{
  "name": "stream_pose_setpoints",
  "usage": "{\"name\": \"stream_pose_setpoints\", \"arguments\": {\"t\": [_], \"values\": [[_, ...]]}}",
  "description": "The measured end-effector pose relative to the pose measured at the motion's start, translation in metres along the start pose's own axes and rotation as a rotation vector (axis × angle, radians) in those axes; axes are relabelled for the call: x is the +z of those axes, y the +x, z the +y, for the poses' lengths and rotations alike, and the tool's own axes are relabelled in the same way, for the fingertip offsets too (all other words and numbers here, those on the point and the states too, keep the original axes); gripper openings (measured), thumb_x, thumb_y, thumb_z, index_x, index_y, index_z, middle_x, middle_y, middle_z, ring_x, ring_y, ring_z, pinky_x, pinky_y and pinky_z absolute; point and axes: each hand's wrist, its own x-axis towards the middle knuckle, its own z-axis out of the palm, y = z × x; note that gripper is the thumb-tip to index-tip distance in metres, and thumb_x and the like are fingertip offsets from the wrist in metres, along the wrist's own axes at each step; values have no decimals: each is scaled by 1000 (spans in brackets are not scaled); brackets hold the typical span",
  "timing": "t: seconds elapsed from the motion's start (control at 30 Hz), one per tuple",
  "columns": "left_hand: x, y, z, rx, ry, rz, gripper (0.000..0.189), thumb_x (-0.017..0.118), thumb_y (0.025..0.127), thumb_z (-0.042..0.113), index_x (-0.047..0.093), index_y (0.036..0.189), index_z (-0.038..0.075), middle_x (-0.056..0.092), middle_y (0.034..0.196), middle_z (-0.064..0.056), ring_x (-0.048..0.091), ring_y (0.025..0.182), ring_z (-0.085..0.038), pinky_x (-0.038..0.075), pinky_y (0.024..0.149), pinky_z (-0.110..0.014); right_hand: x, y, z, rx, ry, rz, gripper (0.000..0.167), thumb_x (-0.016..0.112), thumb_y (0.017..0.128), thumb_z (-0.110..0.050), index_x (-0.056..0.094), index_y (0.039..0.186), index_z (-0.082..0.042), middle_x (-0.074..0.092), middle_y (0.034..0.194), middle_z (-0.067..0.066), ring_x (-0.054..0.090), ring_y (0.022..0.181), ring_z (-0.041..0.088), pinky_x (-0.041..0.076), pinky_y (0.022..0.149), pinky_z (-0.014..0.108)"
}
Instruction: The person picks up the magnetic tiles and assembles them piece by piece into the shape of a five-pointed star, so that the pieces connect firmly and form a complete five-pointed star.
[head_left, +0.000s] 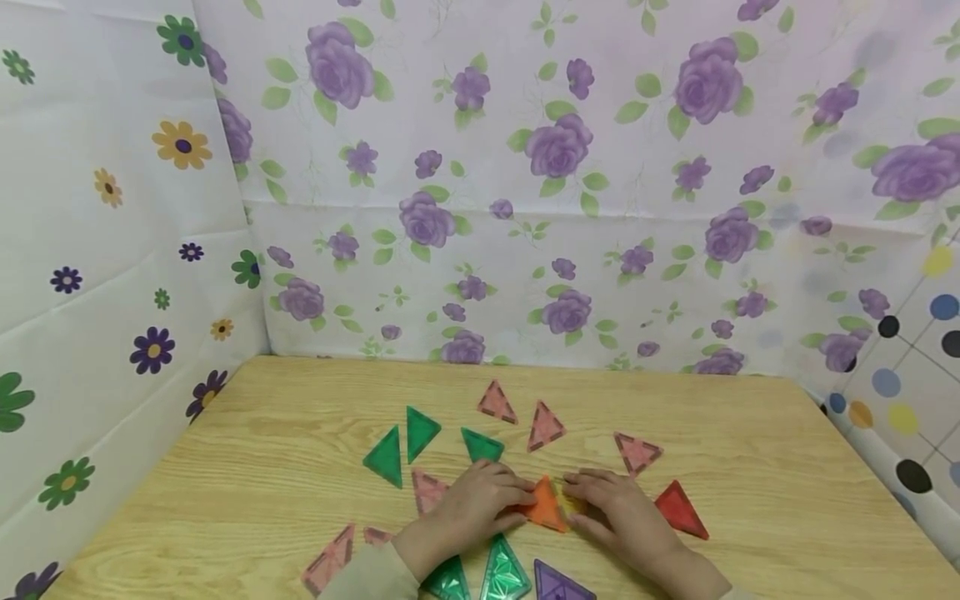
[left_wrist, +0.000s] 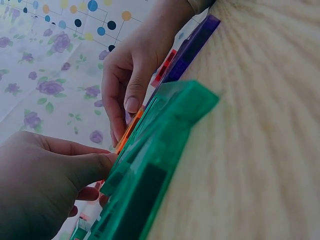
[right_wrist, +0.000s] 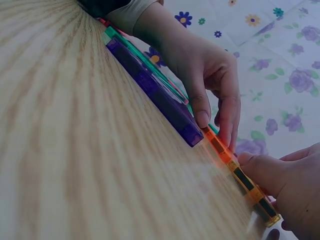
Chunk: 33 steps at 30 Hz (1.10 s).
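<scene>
In the head view an orange triangular magnetic tile (head_left: 546, 505) lies flat, edge to edge with a yellow triangular tile (head_left: 570, 502). My left hand (head_left: 480, 498) holds the orange one at its left side between thumb and fingers. From the right, my right hand (head_left: 621, 510) covers most of the yellow tile, thumb at the near side and fingers at the far side. In the right wrist view, both tiles meet end to end, with the right thumb (right_wrist: 255, 164) against the yellow tile (right_wrist: 254, 192).
Green tiles (head_left: 507, 571) and a purple tile (head_left: 562, 581) lie near the front. A red tile (head_left: 681, 510) is right of the right hand. Several pink tiles (head_left: 546, 427) and more green tiles (head_left: 386, 457) are scattered about the wooden table (head_left: 757, 450). Flowered cloth (head_left: 480, 183) hangs behind.
</scene>
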Motion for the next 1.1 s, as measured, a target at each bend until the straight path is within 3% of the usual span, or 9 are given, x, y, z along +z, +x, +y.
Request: {"name": "stream_pose_setpoints", "arguments": {"t": [0.17, 0.37, 0.57, 0.7, 0.8, 0.97, 1.1], "values": [[-1, 0, 0, -26, -17, -33, 27, 64, 92, 31, 70, 116, 20, 67, 123, 6, 59, 112, -12, 45, 99, -32, -4, 2, 0, 7, 54, -19, 36, 61, 92, -44, 68, 120, -22, 63, 129, -5, 59, 119, 20, 49, 94, 48], [-4, 0, 0, -50, -39, -84, 32, 60, 95, 30, 65, 125, 22, 58, 136, 7, 55, 121, -12, 45, 102, -36, -17, 9, 7, 75, 126, -28, 35, 66, 90, -35, 67, 121, -18, 62, 131, 0, 56, 122, 24, 48, 98, 47], [-2, -1, 1, -18, -47, -100, 31, 58, 96, 29, 65, 126, 25, 56, 139, 7, 54, 125, -12, 44, 103, -37, -29, 7, 20, 95, 47, 70, 32, 70, 87, -26, 69, 116, -12, 63, 129, 6, 54, 125, 32, 43, 101, 53], [2, -1, 3, 12, -44, -89, 29, 57, 96, 30, 66, 124, 26, 59, 135, 7, 56, 123, -12, 45, 101, -34, -34, 5, 34, 75, -31, 124, 32, 73, 84, -21, 70, 113, -7, 65, 125, 11, 59, 116, 32, 48, 95, 50], [4, -1, 2, 20, -42, -68, 28, 58, 96, 30, 67, 123, 26, 60, 134, 7, 56, 120, -12, 45, 99, -32, -35, 5, 44, 109, -48, 141, 32, 74, 83, -17, 70, 113, -5, 65, 122, 15, 61, 111, 33, 51, 91, 50], [5, -1, 1, 33, -34, -40, 27, 59, 96, 29, 68, 121, 25, 62, 132, 7, 56, 118, -12, 45, 97, -31, -34, 3, 55, 230, -29, 38, 37, 70, 88, -18, 66, 121, -2, 62, 126, 18, 58, 114, 39, 48, 93, 55], [4, -1, 0, 49, -15, -27, 27, 59, 96, 29, 67, 121, 24, 62, 130, 6, 56, 118, -12, 45, 98, -31, -32, 0, 58, 256, -53, 4, 38, 68, 89, -19, 65, 122, 0, 62, 128, 16, 58, 115, 38, 46, 95, 56]]}}
